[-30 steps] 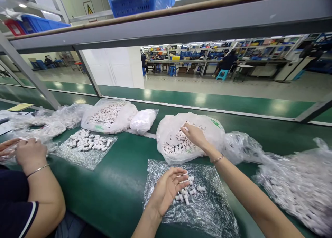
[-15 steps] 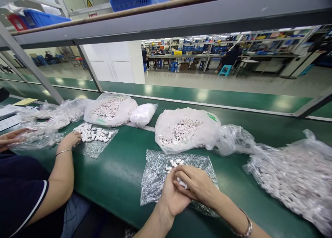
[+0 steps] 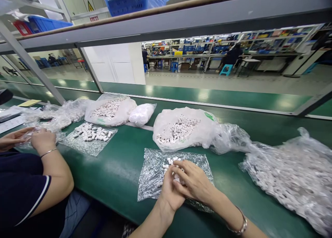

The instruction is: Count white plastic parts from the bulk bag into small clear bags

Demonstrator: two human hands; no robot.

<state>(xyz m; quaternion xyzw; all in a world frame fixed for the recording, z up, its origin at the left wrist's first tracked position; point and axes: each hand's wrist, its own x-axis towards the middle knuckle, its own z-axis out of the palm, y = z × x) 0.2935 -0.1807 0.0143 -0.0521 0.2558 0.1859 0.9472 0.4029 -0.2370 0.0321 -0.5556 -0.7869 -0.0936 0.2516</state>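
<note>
My left hand (image 3: 171, 193) is cupped, palm up, low over a crinkled clear plastic bag (image 3: 147, 177). Small white cylindrical parts (image 3: 177, 177) lie in its hollow. Over them, my right hand (image 3: 196, 182) bends its fingers down so that both hands close round the parts. Just beyond my fingertips, more white parts (image 3: 172, 159) rest on the plastic. How many are inside my hands is hidden by the fingers. Behind stands an open, whitish plastic bag (image 3: 162, 122) with a heap of similar parts.
At left a co-worker's hand (image 3: 43, 141) handles clear plastic, beside another sheet with white parts (image 3: 90, 131). A large bag of parts (image 3: 290, 172) lies at right. A small white bundle (image 3: 142, 114) sits behind. The shelf beam (image 3: 181, 21) crosses overhead.
My cupped hands have shifted slightly up and left in view, and fewer parts show between my fingers. The co-worker's hand has left the white parts and moved left to the clear plastic.
</note>
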